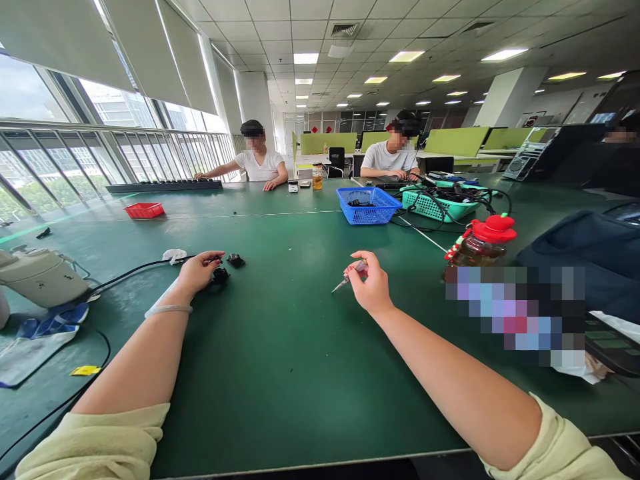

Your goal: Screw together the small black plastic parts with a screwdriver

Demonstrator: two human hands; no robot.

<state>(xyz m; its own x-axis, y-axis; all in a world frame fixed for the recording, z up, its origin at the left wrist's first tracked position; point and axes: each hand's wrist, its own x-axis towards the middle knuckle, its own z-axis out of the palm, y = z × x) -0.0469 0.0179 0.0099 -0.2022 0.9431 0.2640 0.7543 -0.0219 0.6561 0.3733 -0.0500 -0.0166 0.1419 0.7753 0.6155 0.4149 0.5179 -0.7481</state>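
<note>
My left hand (196, 275) is over the left part of the green table (280, 400), its fingers closed in a pinch on a small black part (219, 277) that they partly cover. A similar black piece (237, 261) lies just beyond the fingertips. From the left, a black cable (130, 272) runs up to this hand; whether it joins the part is hidden. My right hand (369, 283) is closed around a small screwdriver (343, 283) with a clear handle, its thin tip pointing down and left, close to the tabletop and apart from the black pieces.
A blue basket (370, 215) and a green basket (440, 211) full of cables stand ahead. Right is a red-lidded bottle (487, 243) beside a dark bag (585, 267). A red tray (144, 211) and beige container (45, 277) are left. Two people sit across the table.
</note>
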